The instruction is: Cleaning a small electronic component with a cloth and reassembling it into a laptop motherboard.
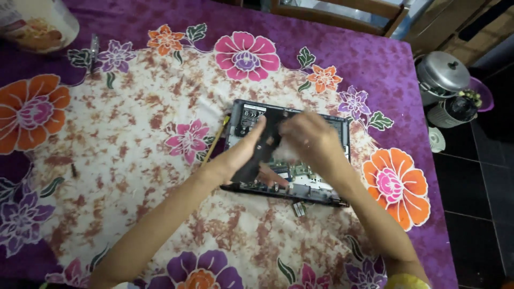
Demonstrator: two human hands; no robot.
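Observation:
An opened black laptop base (251,115) lies on the flowered tablecloth, its circuit boards and copper parts showing. My left hand (243,152) grips a black part that stands tilted over the laptop's middle. My right hand (310,139) is over the same spot, blurred, pressing a whitish wad against the black part. What lies beneath both hands is hidden.
A thin yellow-handled tool (217,140) lies left of the laptop. A small dark chip (299,208) sits by its front edge, and a screw-like bit (74,170) lies far left. A plastic tub (37,24) stands at the back left. Metal pots (443,72) sit on the floor at right.

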